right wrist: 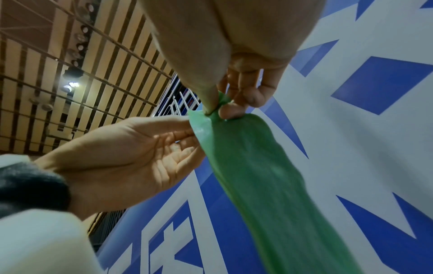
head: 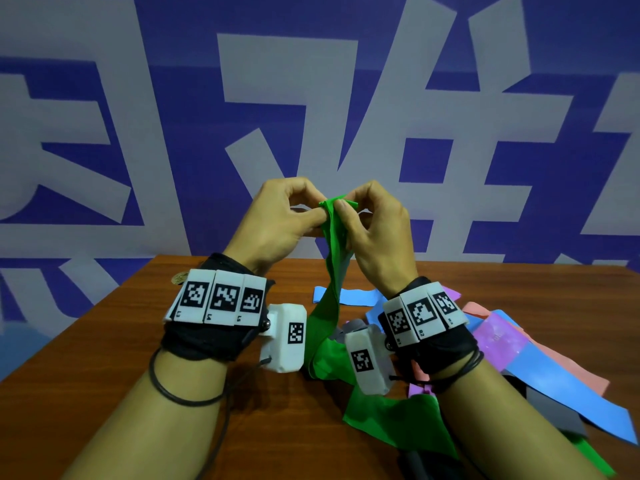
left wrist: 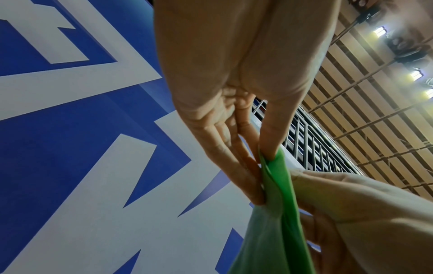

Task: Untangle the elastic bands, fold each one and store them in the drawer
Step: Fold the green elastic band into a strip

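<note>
A long green elastic band (head: 332, 244) hangs from both raised hands down to the table, where its lower part lies crumpled between my wrists. My left hand (head: 319, 213) pinches the band's top end from the left, thumb against fingers. My right hand (head: 343, 206) pinches the same end from the right. In the left wrist view the left hand (left wrist: 264, 174) holds the green band (left wrist: 276, 213) between thumb and fingers. In the right wrist view the right hand (right wrist: 216, 111) nips the green band (right wrist: 257, 176) at its tip. No drawer is in view.
On the brown wooden table (head: 173, 358), a heap of other bands lies to the right: blue (head: 554, 386), purple (head: 498, 336), pink (head: 481, 311) and grey (head: 554, 414). Another blue strip (head: 356, 295) lies behind the hands. A blue and white wall stands behind the table.
</note>
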Available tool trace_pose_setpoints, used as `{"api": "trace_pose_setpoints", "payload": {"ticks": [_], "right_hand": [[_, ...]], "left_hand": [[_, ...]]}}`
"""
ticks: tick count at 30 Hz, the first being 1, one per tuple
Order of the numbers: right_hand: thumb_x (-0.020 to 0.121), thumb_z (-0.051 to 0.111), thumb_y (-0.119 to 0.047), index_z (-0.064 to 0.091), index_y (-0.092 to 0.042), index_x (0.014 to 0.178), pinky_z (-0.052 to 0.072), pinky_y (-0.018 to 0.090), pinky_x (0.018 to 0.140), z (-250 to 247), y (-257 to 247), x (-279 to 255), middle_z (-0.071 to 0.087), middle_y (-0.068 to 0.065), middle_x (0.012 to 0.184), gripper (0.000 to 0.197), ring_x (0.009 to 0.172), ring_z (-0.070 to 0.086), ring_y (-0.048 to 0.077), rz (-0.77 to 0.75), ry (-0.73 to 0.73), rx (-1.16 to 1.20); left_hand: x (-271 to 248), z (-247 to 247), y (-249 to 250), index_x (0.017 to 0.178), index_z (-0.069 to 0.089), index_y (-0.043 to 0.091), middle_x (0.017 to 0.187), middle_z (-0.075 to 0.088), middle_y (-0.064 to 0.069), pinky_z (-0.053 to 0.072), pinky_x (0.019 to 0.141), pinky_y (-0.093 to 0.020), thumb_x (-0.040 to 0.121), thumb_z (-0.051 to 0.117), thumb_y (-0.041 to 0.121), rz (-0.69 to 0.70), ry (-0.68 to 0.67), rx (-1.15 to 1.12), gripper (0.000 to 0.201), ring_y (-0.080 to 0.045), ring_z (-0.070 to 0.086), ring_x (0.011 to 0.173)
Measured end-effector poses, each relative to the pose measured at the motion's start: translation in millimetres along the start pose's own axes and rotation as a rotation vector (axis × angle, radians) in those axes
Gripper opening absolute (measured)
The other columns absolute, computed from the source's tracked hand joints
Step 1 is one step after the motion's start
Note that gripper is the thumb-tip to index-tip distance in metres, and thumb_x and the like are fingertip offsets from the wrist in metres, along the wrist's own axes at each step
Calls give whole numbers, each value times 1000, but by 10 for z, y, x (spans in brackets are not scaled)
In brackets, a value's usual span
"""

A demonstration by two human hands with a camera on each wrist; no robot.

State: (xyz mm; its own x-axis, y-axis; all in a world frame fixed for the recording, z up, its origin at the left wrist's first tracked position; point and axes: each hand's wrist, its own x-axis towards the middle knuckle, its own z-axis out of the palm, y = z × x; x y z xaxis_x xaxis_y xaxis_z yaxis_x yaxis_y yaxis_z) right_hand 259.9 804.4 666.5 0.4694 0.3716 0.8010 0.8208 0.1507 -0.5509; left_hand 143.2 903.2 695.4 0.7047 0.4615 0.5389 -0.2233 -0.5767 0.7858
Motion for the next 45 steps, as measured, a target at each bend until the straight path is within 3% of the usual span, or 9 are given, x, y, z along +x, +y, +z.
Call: {"api": "trace_pose_setpoints", "payload": {"ticks": [2,4,9,13,18,22,32,41,45], "right_hand": [[96,63,-22,57,-16,88,51,20,58,7,-5,-10,62,-9,78,11,70,61,10,-21,7,-29],[96,63,-22,57,-15,88,51,23,58,17,-10,-17,63,-6,78,12,69,61,10,-29,17,-46],[96,63,-23,56,-14,88,55,37,60,28,-31,-29,63,-3,77,13,67,62,15,-51,28,-49],[94,65,-22,61,-15,88,54,33,61,0,-34,-15,64,-7,79,10,69,63,15,-29,5,-12],[88,72,-14,69,-16,89,50,31,56,-120,19,46,69,-5,83,4,57,60,15,42,-30,128],[83,76,-9,66,-20,89,51,30,55,-159,25,72,67,-2,80,16,57,60,17,69,-24,205],[84,76,-13,75,-17,100,49,20,57,-166,43,76,70,-1,80,16,55,58,7,101,-33,175],[84,72,0,72,-3,106,48,20,57,-118,-4,26,64,5,72,22,57,55,9,278,-39,481],[85,71,-1,72,-6,103,49,22,57,-102,-15,23,65,6,72,18,59,56,9,341,-19,541]], "left_hand": [[2,-8,3,94,66,0,95,70,-10,62,78,-38,93,64,4,-5,-9,0,5,-21,74,86],[0,-20,18,95,65,-1,94,70,-11,62,80,-39,94,61,4,-13,-26,-12,7,-22,74,86],[-22,-1,68,89,64,3,88,72,-11,62,77,-35,94,63,30,9,-30,-35,27,-20,74,83],[7,-11,1,94,66,5,91,71,-8,62,77,-40,93,67,16,42,35,95,11,-18,74,82],[21,-21,-32,91,66,10,84,72,-6,63,74,-39,92,68,13,61,84,183,3,-17,73,78],[26,-25,-35,90,66,9,82,73,-7,62,73,-40,91,69,11,80,95,193,3,-16,73,76],[10,5,-2,89,69,10,81,72,-2,62,72,-34,87,73,10,155,133,246,4,-11,71,76],[13,3,11,87,71,11,82,72,1,61,73,-33,85,75,10,168,210,255,5,-8,71,76],[12,5,22,85,71,11,80,72,3,60,73,-37,85,76,11,184,223,267,5,-8,70,75]]}}
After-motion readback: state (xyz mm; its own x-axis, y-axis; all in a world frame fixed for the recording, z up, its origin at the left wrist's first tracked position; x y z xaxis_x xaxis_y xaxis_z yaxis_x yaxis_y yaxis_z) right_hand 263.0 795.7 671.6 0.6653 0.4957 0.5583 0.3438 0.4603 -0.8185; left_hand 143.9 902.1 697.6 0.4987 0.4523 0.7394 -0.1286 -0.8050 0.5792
